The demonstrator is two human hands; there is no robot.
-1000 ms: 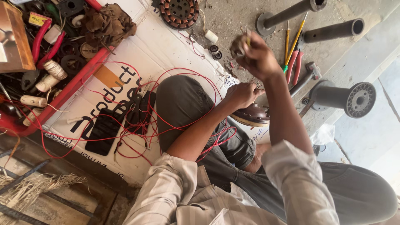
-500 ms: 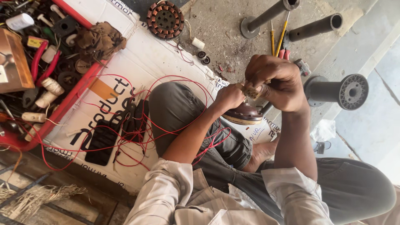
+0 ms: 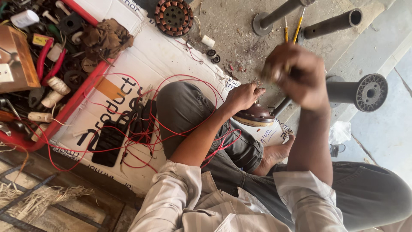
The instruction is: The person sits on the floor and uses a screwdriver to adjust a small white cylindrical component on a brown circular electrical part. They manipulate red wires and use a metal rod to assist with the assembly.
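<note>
Flattened white cardboard sheet under tangled red wire. Red tray of tools alongside. Grey metal spool partly hidden behind right hand, fisted, blurred. Left hand pinches wire ends above brown domed motor part.

Bright, even daylight with soft shadows; the raised right hand is motion-blurred, the rest sharp.

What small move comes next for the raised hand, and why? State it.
Probably bring the right hand back down to the dark round motor part. The left hand pinches thin wire ends above that part, while the right, blurred and lifted clear, grips a small object I cannot identify.
</note>
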